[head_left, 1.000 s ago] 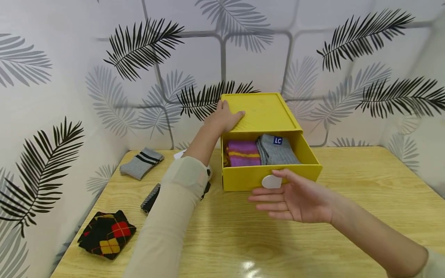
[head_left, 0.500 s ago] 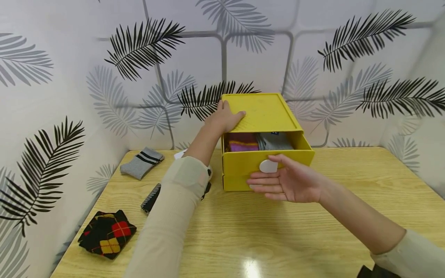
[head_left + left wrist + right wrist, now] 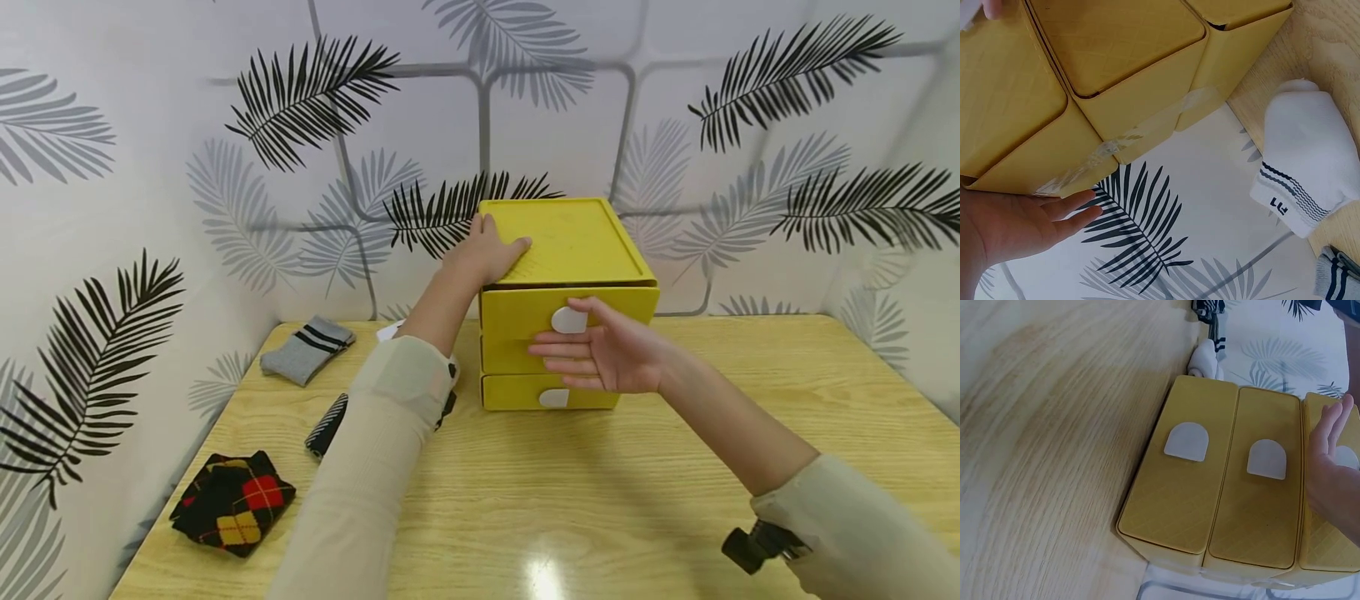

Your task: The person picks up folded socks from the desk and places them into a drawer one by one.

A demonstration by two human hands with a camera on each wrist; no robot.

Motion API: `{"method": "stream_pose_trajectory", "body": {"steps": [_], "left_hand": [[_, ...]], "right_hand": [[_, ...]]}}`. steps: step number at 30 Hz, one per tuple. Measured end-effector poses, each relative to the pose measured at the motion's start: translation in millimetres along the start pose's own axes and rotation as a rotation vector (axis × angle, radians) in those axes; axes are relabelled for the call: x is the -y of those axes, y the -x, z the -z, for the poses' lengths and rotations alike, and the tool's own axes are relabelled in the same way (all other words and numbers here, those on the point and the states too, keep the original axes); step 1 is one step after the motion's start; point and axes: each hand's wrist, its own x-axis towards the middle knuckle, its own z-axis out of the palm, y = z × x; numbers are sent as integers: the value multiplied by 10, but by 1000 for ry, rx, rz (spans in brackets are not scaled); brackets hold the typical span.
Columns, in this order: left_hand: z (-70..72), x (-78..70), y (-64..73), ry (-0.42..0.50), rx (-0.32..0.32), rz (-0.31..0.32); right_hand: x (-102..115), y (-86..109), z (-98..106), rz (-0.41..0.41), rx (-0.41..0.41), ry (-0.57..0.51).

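A yellow drawer box point(image 3: 562, 237) with white tab handles stands at the back of the wooden table. My left hand point(image 3: 483, 254) lies over its upper left edge, thumb on the top; in the left wrist view the left hand's fingers point(image 3: 1072, 212) stretch along the box's side. My right hand point(image 3: 626, 350) is held against the front of the top drawer point(image 3: 510, 333), fingers straight, thumb by the white tab point(image 3: 567, 320). That drawer stands almost flush, with a thin dark gap under the lid. The socks inside it are hidden.
On the left lie a grey striped sock point(image 3: 307, 350), a dark striped sock point(image 3: 326, 429) partly behind my left arm, and a folded argyle sock point(image 3: 234, 504). A white sock point(image 3: 1310, 144) lies beside the box. A leaf-patterned wall point(image 3: 555, 108) rises behind.
The top drawer has slid back into the box, with my right hand moving along against its front. Its purple and grey socks have gone out of sight. My left hand has stayed put.
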Motion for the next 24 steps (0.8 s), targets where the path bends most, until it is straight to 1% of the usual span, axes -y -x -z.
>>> {"method": "stream_pose_trajectory", "body": {"steps": [6, 8, 13, 16, 19, 24], "left_hand": [[-5, -9, -7, -1, -16, 5], [-11, -9, -1, -3, -26, 4], [-20, -8, 13, -16, -52, 12], [-18, -11, 17, -20, -75, 24], [-15, -15, 23, -7, -79, 42], [-20, -15, 33, 14, -61, 66]], "right_hand": [[48, -70, 30, 16, -42, -39], [24, -73, 32, 25, -52, -27], [-133, -71, 37, 12, -59, 43], [-244, -96, 66, -26, -38, 46], [-326, -135, 109, -49, -25, 8], [-369, -182, 161, -40, -44, -112]]}}
